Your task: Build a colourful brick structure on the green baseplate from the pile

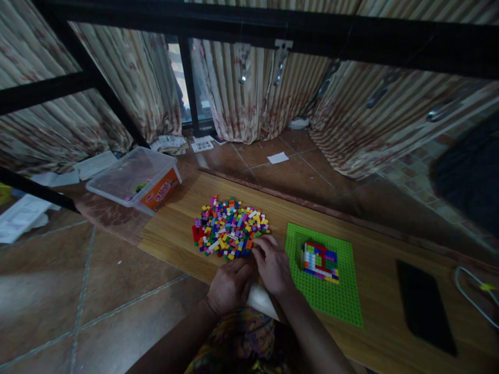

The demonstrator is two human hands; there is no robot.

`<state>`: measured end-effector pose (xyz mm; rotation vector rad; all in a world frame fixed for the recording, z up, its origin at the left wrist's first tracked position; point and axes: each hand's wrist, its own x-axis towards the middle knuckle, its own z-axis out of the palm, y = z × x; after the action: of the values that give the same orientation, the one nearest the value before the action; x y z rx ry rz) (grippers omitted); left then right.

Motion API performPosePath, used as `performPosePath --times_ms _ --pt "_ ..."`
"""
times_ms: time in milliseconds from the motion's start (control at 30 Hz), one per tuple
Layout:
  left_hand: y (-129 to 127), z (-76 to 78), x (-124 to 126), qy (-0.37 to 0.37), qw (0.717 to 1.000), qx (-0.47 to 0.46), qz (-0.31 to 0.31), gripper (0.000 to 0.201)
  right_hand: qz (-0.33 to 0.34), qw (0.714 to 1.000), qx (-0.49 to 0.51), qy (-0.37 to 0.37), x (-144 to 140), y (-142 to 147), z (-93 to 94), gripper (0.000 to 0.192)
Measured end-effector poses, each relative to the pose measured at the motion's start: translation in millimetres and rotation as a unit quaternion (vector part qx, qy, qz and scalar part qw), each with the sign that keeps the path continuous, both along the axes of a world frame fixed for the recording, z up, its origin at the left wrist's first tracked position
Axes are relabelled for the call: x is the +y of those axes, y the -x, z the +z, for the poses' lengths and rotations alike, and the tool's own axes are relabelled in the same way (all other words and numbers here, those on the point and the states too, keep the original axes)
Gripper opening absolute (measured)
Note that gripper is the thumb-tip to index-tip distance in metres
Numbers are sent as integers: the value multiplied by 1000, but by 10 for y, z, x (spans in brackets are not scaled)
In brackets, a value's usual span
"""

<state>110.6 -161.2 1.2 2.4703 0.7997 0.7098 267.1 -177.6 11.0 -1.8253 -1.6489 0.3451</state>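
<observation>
Right hand (273, 264) knuckles up at the near edge of the heap of small multicoloured plastic building bricks (230, 226), fingers curled down into the pile; fingertips buried among the bricks, so can't tell whether they pinch one or just rest there; left hand (231, 284) just beside it, touching or nearly so, loosely fisted at the table's near edge, palm side hidden, grip unreadable too; a pale object shows under both wrists, mostly covered, can't identify it; brick heap lies on the light wooden tabletop (175, 234), left of centre; just right of the right hand sits a flat bright-green studded baseplate (331, 296), carrying a small partly built block of red, white, blue and green bricks (319, 261) near its far end; further right a flat black rectangular slab (424, 306), dark and featureless; a thin looped cable (470, 291) at the far right, cut off by the frame; far left corner holds a clear plastic tub with an orange label (136, 179), contents blurred; patterned cloth at bottom edge, cropped.
</observation>
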Motion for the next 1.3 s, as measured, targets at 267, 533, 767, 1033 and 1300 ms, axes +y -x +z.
performPosePath --times_ms 267,533,767,1033,1300 --pt "0 -2 -1 0 1000 -3 -5 11 17 999 -34 35 101 56 111 21" --pt "3 -35 -3 -9 1000 -8 -6 10 19 999 -23 15 70 39 0 9" --pt "-1 -26 -26 -19 1000 5 1 10 16 1000 -19 -11 12 3 -30 12" --pt "3 -26 -19 -19 1000 1 2 12 24 999 -23 -19 37 28 -44 22" --pt "13 -31 -9 0 1000 12 3 14 -8 997 30 -74 -189 33 157 29"
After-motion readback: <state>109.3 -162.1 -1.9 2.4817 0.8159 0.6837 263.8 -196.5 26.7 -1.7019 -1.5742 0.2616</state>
